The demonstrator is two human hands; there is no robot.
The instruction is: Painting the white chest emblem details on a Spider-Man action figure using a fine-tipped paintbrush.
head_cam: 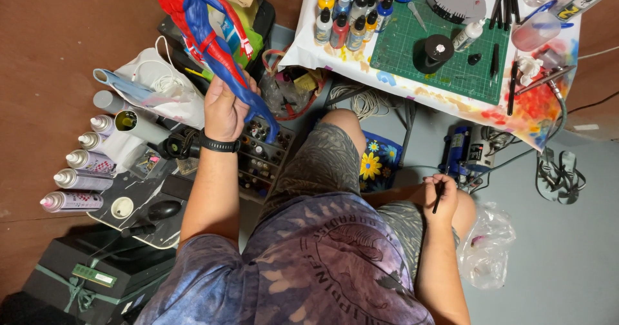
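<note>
The left hand (225, 109) is closed around the legs of a red and blue action figure (209, 38) and holds it up above a tray of small paint pots (261, 151). The right hand (442, 196) rests on the knee and grips a thin dark paintbrush (440, 193). Spray cans (77, 180) lie at the left, and paint bottles (351, 15) stand beside a green cutting mat (445, 64) on the table.

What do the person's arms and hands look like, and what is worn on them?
Both arms are bare from the short sleeves of a blue-purple tie-dye shirt down. The left hand has a black band at the wrist. The right hand wears nothing.
</note>
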